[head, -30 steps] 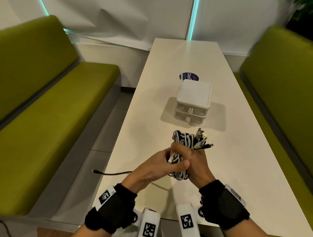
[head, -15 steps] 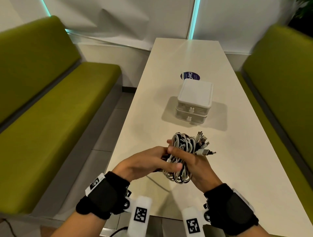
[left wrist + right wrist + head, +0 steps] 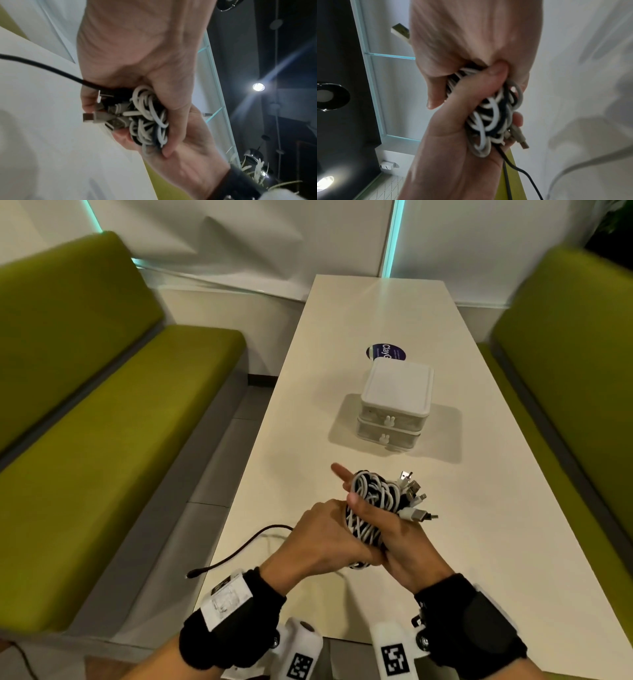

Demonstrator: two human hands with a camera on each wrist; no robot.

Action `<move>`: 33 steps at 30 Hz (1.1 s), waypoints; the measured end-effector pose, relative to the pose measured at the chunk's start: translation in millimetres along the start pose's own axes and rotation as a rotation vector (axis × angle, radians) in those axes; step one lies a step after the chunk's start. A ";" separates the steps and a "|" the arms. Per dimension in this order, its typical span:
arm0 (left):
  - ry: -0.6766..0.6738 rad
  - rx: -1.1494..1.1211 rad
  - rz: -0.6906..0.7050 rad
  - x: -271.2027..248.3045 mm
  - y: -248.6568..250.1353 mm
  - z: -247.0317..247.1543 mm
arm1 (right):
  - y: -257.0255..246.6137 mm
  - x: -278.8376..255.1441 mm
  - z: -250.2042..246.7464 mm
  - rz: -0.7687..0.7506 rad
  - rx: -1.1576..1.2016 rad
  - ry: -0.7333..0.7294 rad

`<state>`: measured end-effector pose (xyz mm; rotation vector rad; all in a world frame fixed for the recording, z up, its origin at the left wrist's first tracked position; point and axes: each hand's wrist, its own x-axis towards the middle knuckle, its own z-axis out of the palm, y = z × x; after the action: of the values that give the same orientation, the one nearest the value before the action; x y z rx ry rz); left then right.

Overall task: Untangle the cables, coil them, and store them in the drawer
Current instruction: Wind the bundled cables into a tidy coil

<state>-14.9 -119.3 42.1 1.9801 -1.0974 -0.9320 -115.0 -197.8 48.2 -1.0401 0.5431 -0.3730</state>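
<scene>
Cables (image 3: 373, 508) sit bunched between both hands above the table (image 3: 479, 508); the right hand (image 3: 397, 539) clamps the coil, index finger now straightened, while the left hand (image 3: 322, 539) has slid lower, seemingly wrapping the trailing black cable (image 3: 239, 549). Coiling nears done; drawers (image 3: 394, 419) beyond the fingertips remain closed.

cables (image 3: 373, 508): white-black tangled bundle, above table | drawer unit (image 3: 394, 409): shut

Cables (image 3: 371, 508) smooth plastic-sheathed, metal plug tips; drawer box (image 3: 394, 409) matt plastic; table (image 3: 479, 508) smooth, faint sheen.
</scene>
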 end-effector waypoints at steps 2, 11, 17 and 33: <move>0.041 -0.016 0.001 -1.5 4.1 1.9 | -4.2 0.9 0.0 -0.025 0.001 -0.031; -0.017 -0.148 0.110 4.8 7.6 -0.8 | -17.0 3.6 -7.0 -0.116 -0.016 -0.271; 0.004 -0.194 0.158 6.0 6.4 3.1 | -18.3 8.1 -4.3 -0.017 -0.035 -0.202; 0.282 -0.277 0.264 20.8 -10.4 30.3 | -8.7 18.6 14.3 0.097 0.028 0.156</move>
<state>-27.9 -140.0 12.6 1.6343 -0.9809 -0.6059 -91.9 -201.7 56.9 -0.9583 0.7236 -0.3771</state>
